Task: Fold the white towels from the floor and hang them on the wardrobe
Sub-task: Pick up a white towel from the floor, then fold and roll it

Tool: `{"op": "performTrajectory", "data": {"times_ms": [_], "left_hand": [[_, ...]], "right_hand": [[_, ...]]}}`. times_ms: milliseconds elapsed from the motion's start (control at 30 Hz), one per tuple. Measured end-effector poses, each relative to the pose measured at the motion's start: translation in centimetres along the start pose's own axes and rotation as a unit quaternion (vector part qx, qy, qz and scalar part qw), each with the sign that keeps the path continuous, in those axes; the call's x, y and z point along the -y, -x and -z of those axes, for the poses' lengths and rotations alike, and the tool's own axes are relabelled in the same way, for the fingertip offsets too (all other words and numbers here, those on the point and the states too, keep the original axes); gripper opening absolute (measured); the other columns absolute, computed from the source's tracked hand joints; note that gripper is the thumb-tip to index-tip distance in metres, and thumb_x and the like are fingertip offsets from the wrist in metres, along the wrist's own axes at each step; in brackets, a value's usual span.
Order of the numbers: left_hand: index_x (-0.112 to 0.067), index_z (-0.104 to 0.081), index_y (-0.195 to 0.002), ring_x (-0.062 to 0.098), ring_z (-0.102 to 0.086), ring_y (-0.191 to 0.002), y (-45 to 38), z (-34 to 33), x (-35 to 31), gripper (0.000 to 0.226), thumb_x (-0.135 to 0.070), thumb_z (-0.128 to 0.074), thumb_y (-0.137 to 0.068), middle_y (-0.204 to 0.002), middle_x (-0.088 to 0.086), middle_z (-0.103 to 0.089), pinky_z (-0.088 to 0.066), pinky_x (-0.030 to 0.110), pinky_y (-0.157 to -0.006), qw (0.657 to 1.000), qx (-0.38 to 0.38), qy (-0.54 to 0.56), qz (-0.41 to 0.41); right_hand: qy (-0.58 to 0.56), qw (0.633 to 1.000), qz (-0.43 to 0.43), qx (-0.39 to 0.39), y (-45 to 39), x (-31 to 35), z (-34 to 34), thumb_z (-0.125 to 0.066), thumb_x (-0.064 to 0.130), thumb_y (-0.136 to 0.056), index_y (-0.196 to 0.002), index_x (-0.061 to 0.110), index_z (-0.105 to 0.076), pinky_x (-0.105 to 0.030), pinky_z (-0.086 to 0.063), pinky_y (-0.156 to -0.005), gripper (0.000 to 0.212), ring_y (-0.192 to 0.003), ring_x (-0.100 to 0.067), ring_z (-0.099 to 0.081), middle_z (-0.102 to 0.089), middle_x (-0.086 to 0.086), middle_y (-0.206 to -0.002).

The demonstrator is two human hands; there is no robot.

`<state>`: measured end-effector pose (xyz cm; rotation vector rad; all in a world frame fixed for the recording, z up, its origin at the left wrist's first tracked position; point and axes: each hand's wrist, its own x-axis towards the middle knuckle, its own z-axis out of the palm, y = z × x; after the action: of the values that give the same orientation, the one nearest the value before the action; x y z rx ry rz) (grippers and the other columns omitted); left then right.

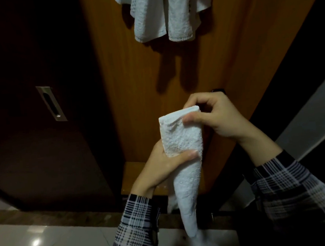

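Towel in hand: a white terry towel [183, 160], folded into a long narrow strip, is held upright in front of the orange-brown wardrobe panel [133, 76]; its tail hangs toward the floor.
Right hand: the right hand [214, 117] pinches the top edge, thumb on the near face, fingers curled behind. Likely reason: it keeps the folded layers aligned at the top.
Left hand: the left hand [162, 166] grips the strip at mid-height, thumb pressed across the front, fingers wrapped behind. Likely reason: it holds the fold flat and stops the strip from opening.
Hung towels: white towels [164, 13] already hang high on the panel, tails down; what they hang from is out of view.
Sleeves: plaid sleeves [283, 190] cover both forearms.
Surroundings: dark door with recessed metal handle [51, 103] to the left; glossy pale floor tiles [40, 243] below.
Step, judged: fold nearly finished; hanging not yet done.
Next, judged: lift the strip up beside the hung towels.
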<state>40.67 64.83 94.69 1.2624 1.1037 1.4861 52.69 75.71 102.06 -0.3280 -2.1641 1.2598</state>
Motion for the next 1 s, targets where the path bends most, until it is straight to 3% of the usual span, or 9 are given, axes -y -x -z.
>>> {"op": "performTrajectory", "data": {"times_ms": [167, 300, 367, 433, 500, 567, 733, 900, 1000], "left_hand": [[-0.026, -0.055, -0.11, 0.01, -0.069, -0.096, 0.0, -0.9, -0.2, 0.039, 0.005, -0.057, -0.087, -0.097, -0.01, -0.073, -0.054, 0.022, -0.079, 0.996, 0.055, 0.061, 0.037], [-0.021, -0.063, -0.109, 0.023, -0.067, -0.105, -0.2, -1.6, 0.3, 0.026, -0.008, -0.054, -0.089, -0.109, 0.007, -0.072, -0.054, 0.035, -0.089, 0.99, 0.03, 0.121, 0.062], [-0.015, -0.065, -0.109, 0.027, -0.065, -0.108, -0.3, -1.5, 0.7, 0.024, -0.014, -0.053, -0.088, -0.113, 0.013, -0.069, -0.053, 0.039, -0.093, 0.99, 0.005, 0.122, 0.069], [-0.013, -0.064, -0.111, 0.027, -0.065, -0.107, -0.3, -1.3, 0.9, 0.023, -0.015, -0.053, -0.091, -0.112, 0.013, -0.07, -0.053, 0.039, -0.092, 0.991, -0.013, 0.12, 0.06], [-0.016, -0.066, -0.109, 0.025, -0.067, -0.103, -0.3, -1.1, 0.9, 0.022, -0.016, -0.054, -0.09, -0.107, 0.008, -0.071, -0.055, 0.036, -0.087, 0.988, -0.045, 0.136, 0.049], [-0.019, -0.072, -0.101, 0.024, -0.066, -0.105, -0.4, -1.0, 0.7, 0.024, -0.015, -0.051, -0.089, -0.109, 0.009, -0.071, -0.055, 0.035, -0.087, 0.982, -0.071, 0.169, 0.04], [-0.018, -0.063, -0.109, 0.023, -0.063, -0.113, -0.8, -0.7, 0.9, 0.023, -0.01, -0.044, -0.098, -0.117, 0.011, -0.068, -0.052, 0.038, -0.093, 0.966, -0.136, 0.219, 0.023], [-0.013, -0.059, -0.109, 0.021, -0.064, -0.111, -0.7, 0.9, 1.8, 0.019, -0.011, -0.043, -0.098, -0.116, 0.011, -0.068, -0.053, 0.037, -0.092, 0.946, -0.2, 0.253, 0.036], [-0.008, -0.058, -0.114, 0.019, -0.063, -0.113, -0.5, 2.6, 2.4, 0.022, -0.015, -0.044, -0.099, -0.12, 0.012, -0.066, -0.05, 0.037, -0.096, 0.932, -0.24, 0.27, 0.041]], "right_hand": [[0.0, 0.999, -0.035, 0.0, -0.5, 0.3, 0.6, -0.074, 0.01, -0.071, -0.073, 0.012, -0.064, -0.014, -0.046, -0.057, 0.011, -0.065, 0.0, -0.062, -0.065, 0.013, -0.066], [-0.018, 0.997, -0.071, -0.028, -0.7, -0.6, 0.3, -0.074, 0.012, -0.074, -0.084, 0.014, -0.068, -0.018, -0.05, -0.063, 0.012, -0.075, -0.004, -0.065, -0.068, 0.009, -0.077], [-0.041, 0.993, -0.109, -0.024, -0.4, -1.7, 0.3, -0.075, 0.022, -0.074, -0.104, 0.021, -0.066, -0.022, -0.054, -0.074, 0.032, -0.089, -0.008, -0.066, -0.07, -0.001, -0.099], [-0.079, 0.986, -0.147, -0.019, 0.5, -2.9, 0.2, -0.08, 0.029, -0.072, -0.119, 0.026, -0.059, -0.021, -0.054, -0.073, 0.052, -0.095, -0.006, -0.066, -0.069, 0.002, -0.108], [-0.129, 0.974, -0.185, -0.008, 1.7, -4.5, -0.5, -0.082, 0.045, -0.063, -0.127, 0.021, -0.055, -0.019, -0.053, -0.071, 0.073, -0.097, -0.005, -0.067, -0.069, 0.007, -0.109], [-0.175, 0.956, -0.237, 0.007, 3.1, -6.2, -1.8, -0.083, 0.061, -0.051, -0.122, 0.01, -0.057, -0.027, -0.055, -0.083, 0.091, -0.103, -0.016, -0.066, -0.069, -0.003, -0.112], [-0.186, 0.937, -0.291, 0.044, 5.3, -8.7, -4.4, -0.084, 0.061, -0.048, -0.092, 0.007, -0.069, -0.023, -0.053, -0.072, 0.071, -0.085, -0.017, -0.07, -0.074, -0.004, -0.087], [-0.128, 0.924, -0.356, 0.054, 6.3, -9.8, -5.7, -0.084, 0.063, -0.045, -0.099, 0.014, -0.068, -0.024, -0.052, -0.077, 0.074, -0.091, -0.014, -0.068, -0.073, 0.003, -0.093], [-0.093, 0.921, -0.373, 0.058, 7.1, -10.2, -6.1, -0.074, 0.041, -0.072, -0.111, 0.014, -0.062, -0.021, -0.049, -0.08, 0.049, -0.097, -0.009, -0.063, -0.067, 0.007, -0.101]]}}
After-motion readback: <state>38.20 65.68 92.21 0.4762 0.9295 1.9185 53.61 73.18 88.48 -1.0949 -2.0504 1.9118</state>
